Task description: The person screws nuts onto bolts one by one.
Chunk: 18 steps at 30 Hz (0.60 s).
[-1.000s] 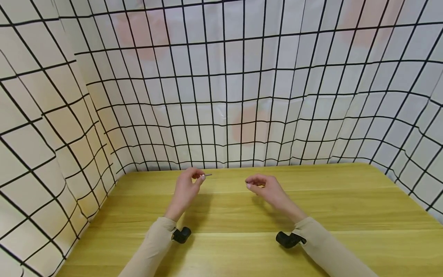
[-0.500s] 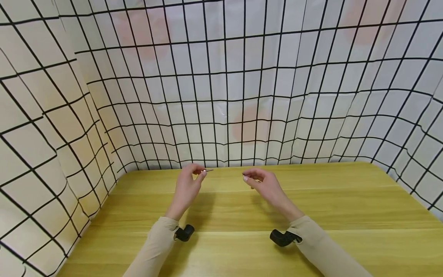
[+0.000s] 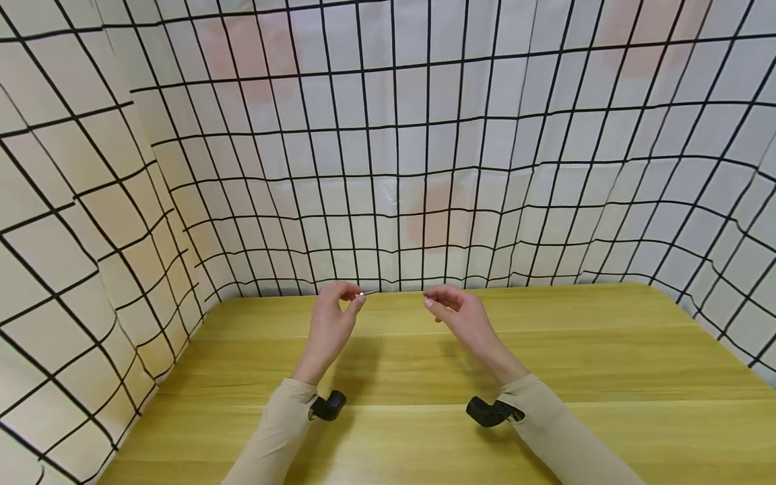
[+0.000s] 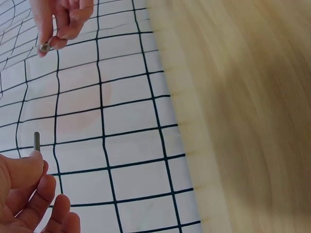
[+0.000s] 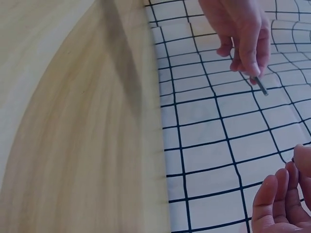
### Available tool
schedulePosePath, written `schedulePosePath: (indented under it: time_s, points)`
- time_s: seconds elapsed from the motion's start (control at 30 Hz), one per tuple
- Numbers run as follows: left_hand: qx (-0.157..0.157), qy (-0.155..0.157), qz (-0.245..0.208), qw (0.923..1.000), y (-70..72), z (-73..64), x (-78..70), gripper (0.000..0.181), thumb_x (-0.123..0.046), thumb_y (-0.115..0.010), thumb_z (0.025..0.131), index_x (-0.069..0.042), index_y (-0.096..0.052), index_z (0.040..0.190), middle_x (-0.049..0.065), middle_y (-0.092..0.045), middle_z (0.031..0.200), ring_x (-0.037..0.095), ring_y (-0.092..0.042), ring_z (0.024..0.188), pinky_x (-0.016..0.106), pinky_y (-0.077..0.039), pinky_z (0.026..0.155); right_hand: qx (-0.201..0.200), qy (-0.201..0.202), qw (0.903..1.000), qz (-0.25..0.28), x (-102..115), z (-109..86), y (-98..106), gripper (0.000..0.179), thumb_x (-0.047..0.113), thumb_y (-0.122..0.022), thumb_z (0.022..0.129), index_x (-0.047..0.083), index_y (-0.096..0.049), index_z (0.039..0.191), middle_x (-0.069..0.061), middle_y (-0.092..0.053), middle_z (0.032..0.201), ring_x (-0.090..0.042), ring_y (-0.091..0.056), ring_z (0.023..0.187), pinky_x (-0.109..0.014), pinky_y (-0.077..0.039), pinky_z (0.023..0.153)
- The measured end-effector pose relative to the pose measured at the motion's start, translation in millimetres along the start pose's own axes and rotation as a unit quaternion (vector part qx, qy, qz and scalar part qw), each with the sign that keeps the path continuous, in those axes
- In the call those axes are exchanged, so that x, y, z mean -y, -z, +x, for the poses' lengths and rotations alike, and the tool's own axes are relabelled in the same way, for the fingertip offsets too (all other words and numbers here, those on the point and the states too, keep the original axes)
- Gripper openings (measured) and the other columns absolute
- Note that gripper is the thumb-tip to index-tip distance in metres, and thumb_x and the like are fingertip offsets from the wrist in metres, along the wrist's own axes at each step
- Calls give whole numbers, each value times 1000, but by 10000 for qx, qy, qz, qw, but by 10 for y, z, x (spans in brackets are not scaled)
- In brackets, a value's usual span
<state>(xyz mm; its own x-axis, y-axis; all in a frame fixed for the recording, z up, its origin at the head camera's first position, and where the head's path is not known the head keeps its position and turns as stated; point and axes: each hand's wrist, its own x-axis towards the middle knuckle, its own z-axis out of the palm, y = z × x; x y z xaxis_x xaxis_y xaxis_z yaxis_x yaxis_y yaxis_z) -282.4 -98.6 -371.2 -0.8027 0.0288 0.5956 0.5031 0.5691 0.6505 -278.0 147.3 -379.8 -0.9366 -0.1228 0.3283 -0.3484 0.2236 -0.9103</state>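
One left grip (image 3: 329, 316), pinching, turned inward. One right grip (image 3: 469, 316), pinching, facing the left, apart. Two forearms (image 3: 271, 428), slanting inward.

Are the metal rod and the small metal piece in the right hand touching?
Apart. The left wrist view shows the grid sheet between the metal rod and the small metal piece.

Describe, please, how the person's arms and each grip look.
The left sleeve and the right sleeve are plain beige and long. A black, bent wrist device juts out near each cuff, with no visible cable. The left grip and right grip wear no gloves.
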Motion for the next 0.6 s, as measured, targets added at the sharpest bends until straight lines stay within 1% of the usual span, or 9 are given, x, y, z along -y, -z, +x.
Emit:
schedulePosePath:
  time_s: [0.13, 0.27, 0.37, 0.6]
  points:
    - [-10, 60, -105, 9999, 3, 15, -19, 5, -8, -69, 92, -6, -70, 97, 3, -60, 87, 30, -55, 92, 42, -42, 82, -11, -63, 9998, 186, 36, 17, -2, 24, 18, -66, 97, 7, -67, 117, -9, -66, 111, -21, -61, 100, -36, -52, 79]
    - [-1, 172, -243, 9996, 17, 30, -48, 5, -8, -69, 93, -7, -70, 98, 2, -60, 88, 34, -56, 94, 42, -42, 80, -2, -42, 9996, 277, 57, 27, -3, 25, 19, -66, 96, 6, -67, 118, -9, -66, 112, -20, -60, 101, -39, -52, 81]
    - [0, 243, -278, 9993, 26, 39, -72, 5, -9, -69, 93, -8, -70, 98, 1, -60, 88, 33, -57, 95, 40, -42, 79, 7, 2, 9994, 344, 76, 26, -10, 26, 19, -66, 96, 6, -67, 119, -9, -66, 112, -20, -61, 101, -42, -51, 82]
    - [-81, 157, -320, 9993, 51, 50, -128, 8, -10, -70, 93, -6, -71, 99, 1, -62, 88, 26, -59, 92, 40, -43, 75, 13, 106, 9990, 428, 106, 29, -44, 25, 19, -66, 96, 6, -67, 117, -9, -66, 112, -22, -61, 101, -35, -52, 80]
